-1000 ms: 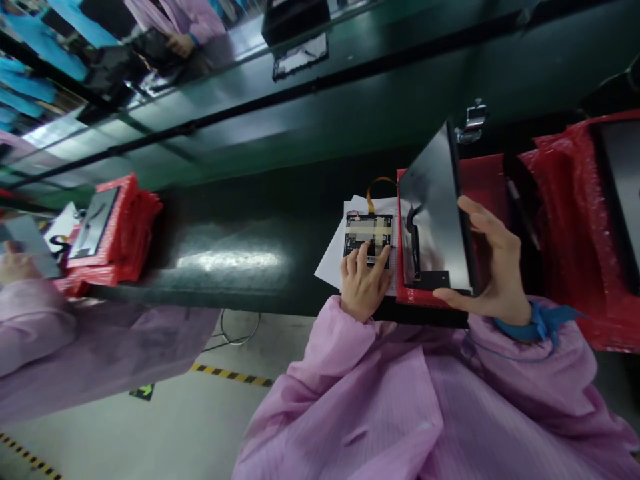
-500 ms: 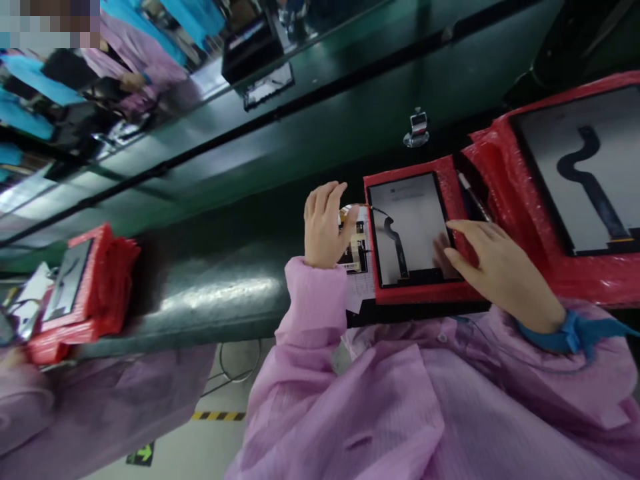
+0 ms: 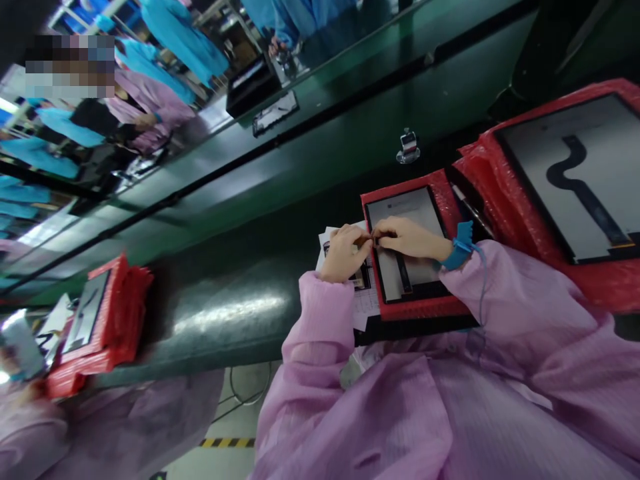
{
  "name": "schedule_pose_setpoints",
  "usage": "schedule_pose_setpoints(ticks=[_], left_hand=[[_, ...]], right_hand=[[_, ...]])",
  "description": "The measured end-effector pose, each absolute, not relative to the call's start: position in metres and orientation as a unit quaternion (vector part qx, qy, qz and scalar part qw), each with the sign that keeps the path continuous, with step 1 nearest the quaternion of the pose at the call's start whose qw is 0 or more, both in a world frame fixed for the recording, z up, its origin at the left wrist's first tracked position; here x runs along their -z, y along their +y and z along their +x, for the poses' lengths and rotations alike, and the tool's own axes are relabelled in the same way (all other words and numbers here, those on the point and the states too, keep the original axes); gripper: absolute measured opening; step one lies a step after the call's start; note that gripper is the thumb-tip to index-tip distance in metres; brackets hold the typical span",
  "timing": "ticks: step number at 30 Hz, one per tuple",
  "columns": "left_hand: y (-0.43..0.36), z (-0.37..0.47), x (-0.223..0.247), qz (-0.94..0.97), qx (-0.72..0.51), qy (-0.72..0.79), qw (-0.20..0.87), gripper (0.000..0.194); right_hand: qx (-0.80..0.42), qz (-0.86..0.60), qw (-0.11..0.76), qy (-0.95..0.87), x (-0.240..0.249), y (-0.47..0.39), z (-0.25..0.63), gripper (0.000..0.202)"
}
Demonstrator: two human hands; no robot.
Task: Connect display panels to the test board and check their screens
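Note:
My left hand [image 3: 345, 253] and my right hand [image 3: 413, 239] meet fingertip to fingertip over the left edge of a display panel [image 3: 417, 205]. The panel lies face down on red bubble wrap [image 3: 425, 308]. A dark flex cable [image 3: 404, 275] runs up its back. My right fingers pinch around the cable's upper end, which they mostly cover. The left thumb and forefinger are pinched together right beside it; what they hold is hidden. Under my left hand, a small circuit board [image 3: 361, 277] is partly visible on printed paper [image 3: 369, 303].
At the right, a larger display panel [image 3: 545, 167] rests on stacked red bubble wrap [image 3: 493, 157]. A pen-like tool [image 3: 470, 200] lies between. A small metal fixture [image 3: 409, 147] stands behind. Left along the green bench [image 3: 225, 287], a neighbour's red stack [image 3: 125, 307] sits before a co-worker.
My right hand has moved left across the panel, and its fingers have closed. My left hand has lowered from its raised, spread pose into a pinch beside it.

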State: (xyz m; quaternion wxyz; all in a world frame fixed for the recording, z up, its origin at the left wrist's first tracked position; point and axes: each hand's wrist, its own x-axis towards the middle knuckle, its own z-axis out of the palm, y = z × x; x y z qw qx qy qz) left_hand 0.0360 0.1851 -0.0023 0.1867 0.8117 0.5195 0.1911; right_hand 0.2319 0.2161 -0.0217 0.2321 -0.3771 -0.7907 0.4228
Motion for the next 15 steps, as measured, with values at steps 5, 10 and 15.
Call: schedule_pose_setpoints(ticks=[5, 10, 15], left_hand=[[0.1839, 0.0377, 0.0034, 0.814, -0.173, 0.528, 0.170, 0.014], [0.1824, 0.0398, 0.0032, 0.808, -0.183, 0.538, 0.158, 0.017], [0.1822, 0.0409, 0.0031, 0.811, -0.183, 0.538, 0.138, 0.018]], right_hand=[[-0.392, -0.354, 0.256, -0.810, 0.0275, 0.2138, 0.2335, 0.012], [-0.395, -0.334, 0.255, -0.817, 0.0309, 0.2168, 0.2334, 0.012], [-0.390, -0.326, 0.258, -0.822, 0.0326, 0.2151, 0.2326, 0.012]])
